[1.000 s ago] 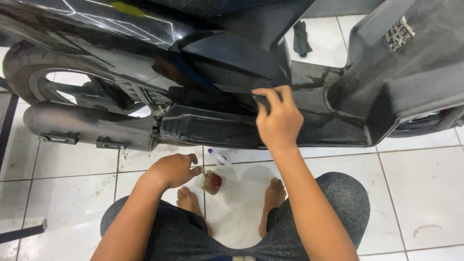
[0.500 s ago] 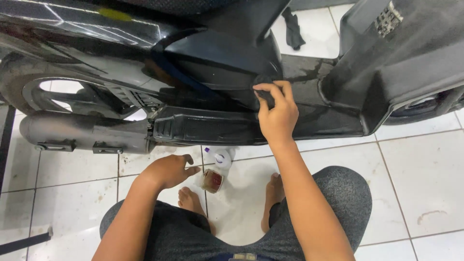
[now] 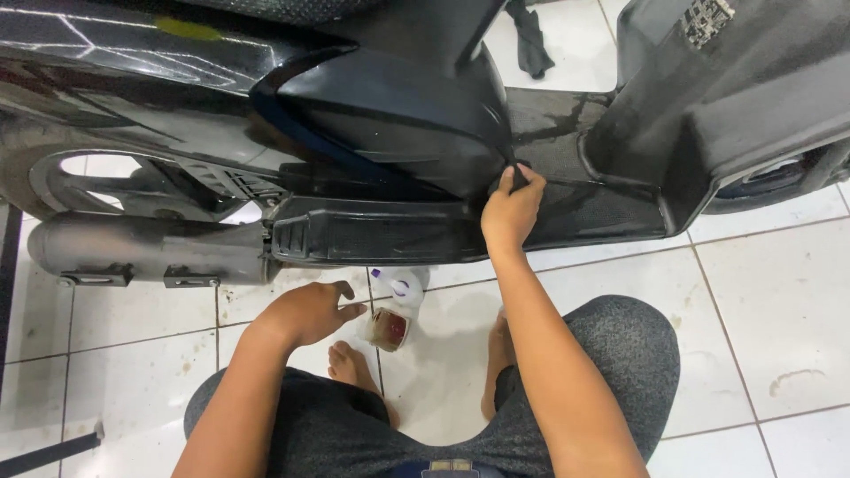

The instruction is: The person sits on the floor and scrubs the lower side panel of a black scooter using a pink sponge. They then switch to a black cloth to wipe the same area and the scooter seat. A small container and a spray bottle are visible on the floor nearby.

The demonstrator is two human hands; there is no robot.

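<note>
The right hand [image 3: 511,211] pinches a small dark cloth [image 3: 516,180] against the glossy black scooter body panel [image 3: 398,115], just above the footboard. The left hand [image 3: 310,310], fingers loosely apart and holding nothing, hovers just beside a small clear plastic bottle [image 3: 394,310] on the white tiled floor [image 3: 779,301].

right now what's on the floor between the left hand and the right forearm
In the head view, a small plastic bottle lies on the white tiled floor between the left hand and the right forearm, beside the left hand's fingertips.

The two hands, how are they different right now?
The right hand reaches up and presses on the black scooter panel; the left hand hangs low over the white tiled floor, touching nothing clearly. The right hand's fingers are curled on the panel; the left hand's are loose, beside a small bottle. Both are bare.
</note>
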